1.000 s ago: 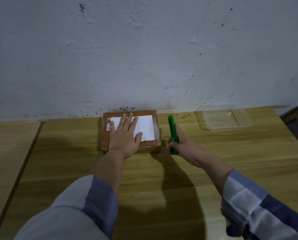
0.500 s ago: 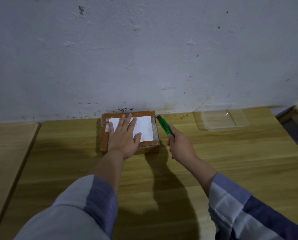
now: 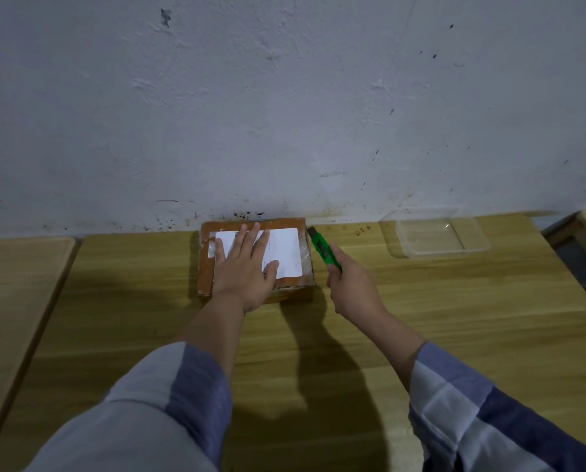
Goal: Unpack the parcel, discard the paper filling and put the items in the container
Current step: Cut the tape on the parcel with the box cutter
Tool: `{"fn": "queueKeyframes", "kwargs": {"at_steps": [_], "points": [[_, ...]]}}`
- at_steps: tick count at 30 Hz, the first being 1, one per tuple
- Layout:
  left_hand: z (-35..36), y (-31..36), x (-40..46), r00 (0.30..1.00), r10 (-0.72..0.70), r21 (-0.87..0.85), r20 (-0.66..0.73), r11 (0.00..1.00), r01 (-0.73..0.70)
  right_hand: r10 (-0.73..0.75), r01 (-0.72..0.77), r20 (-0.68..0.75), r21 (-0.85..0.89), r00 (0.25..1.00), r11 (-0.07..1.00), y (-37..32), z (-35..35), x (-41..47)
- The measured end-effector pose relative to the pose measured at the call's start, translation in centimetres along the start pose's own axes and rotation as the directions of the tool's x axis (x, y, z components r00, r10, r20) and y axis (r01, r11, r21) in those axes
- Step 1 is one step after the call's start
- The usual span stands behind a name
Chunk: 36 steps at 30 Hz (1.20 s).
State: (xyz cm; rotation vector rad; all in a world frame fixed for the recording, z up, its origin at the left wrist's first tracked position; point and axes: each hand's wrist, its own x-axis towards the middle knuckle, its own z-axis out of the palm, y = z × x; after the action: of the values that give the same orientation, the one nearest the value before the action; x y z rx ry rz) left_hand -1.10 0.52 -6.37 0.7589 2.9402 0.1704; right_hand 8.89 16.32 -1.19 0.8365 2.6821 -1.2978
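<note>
A brown cardboard parcel with a white label and clear tape lies flat on the wooden table, against the wall. My left hand rests flat on its top with fingers spread, pressing it down. My right hand grips a green utility knife just right of the parcel. The knife's tip points at the parcel's far right corner. A clear plastic container sits empty at the back right of the table.
The wooden table runs up to a scuffed white wall. A second wooden surface adjoins on the left, across a narrow gap. On the far right is the table's edge, with a dark drop beyond it.
My right hand has swung the green knife from upright beside the parcel to a slant, its tip now at the parcel's far right corner. My left hand has stayed on the parcel.
</note>
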Motion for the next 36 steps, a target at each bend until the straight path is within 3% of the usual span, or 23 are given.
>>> {"fn": "queueKeyframes", "kwargs": {"at_steps": [6, 14, 23, 28, 36], "points": [[-0.1, 0.1, 0.0, 1.0, -0.002, 0.004, 0.006, 1.0, 0.002, -0.021, 0.021, -0.022, -0.009, 1.0, 1.0, -0.3, -0.1, -0.7], [-0.1, 0.1, 0.0, 1.0, -0.004, -0.006, 0.007, 1.0, 0.004, -0.037, 0.028, -0.056, -0.17, 0.998, 0.985, -0.6, 0.4, -1.0], [0.0, -0.1, 0.1, 1.0, 0.003, -0.003, 0.02, 1.0, -0.003, -0.01, 0.014, 0.013, -0.317, 1.0, 0.948, -3.2, 0.7, 0.2], [-0.1, 0.0, 0.2, 1.0, -0.004, -0.001, 0.027, 1.0, 0.004, 0.054, -0.044, 0.049, -0.193, 0.997, 0.98, -4.3, 0.6, 0.8], [0.1, 0.3, 0.1, 0.999, -0.034, 0.03, 0.021, 0.999, 0.033, -0.006, 0.064, 0.132, -0.44, 0.991, 0.896, -3.8, -0.1, -0.9]]}}
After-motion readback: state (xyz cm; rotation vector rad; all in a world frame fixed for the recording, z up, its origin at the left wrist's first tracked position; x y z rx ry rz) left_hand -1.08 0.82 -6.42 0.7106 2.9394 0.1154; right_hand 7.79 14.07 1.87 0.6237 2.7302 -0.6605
